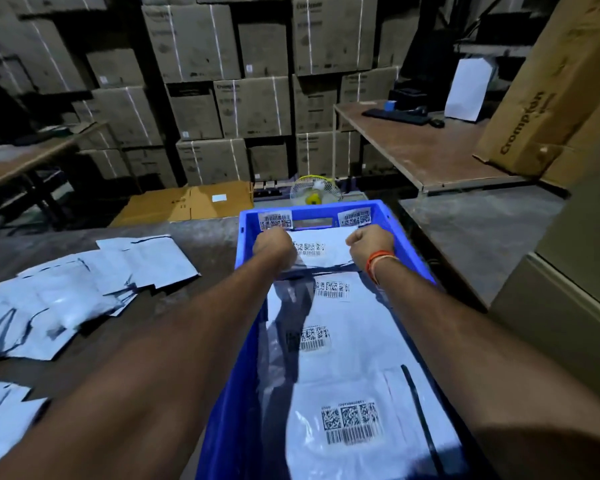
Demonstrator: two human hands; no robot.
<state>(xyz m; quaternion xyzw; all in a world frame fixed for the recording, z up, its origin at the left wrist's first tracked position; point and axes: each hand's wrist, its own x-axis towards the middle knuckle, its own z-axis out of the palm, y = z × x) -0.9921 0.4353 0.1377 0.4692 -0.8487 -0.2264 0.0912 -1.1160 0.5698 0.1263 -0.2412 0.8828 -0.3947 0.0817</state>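
White packet (326,237) sits at the far end of the blue crate (246,237), caught between both sets of fingers. Well off to the left of the fingers, loose white mailers (84,289) lie scattered over the dark surface (201,244). The left hand (274,245) is clenched round the packet's left edge, knuckles up. Between the two hands shows the packet's barcode label (309,248). The right hand (369,242), an orange thread band (378,263) at its wrist, grips the right edge the same way. Nearer than the fingers, more labelled packets (343,341) fill the crate in an overlapping row. Beyond the fingers stands a small fan (314,192); far right of them, a wooden table (430,157) carries a keyboard (395,116).
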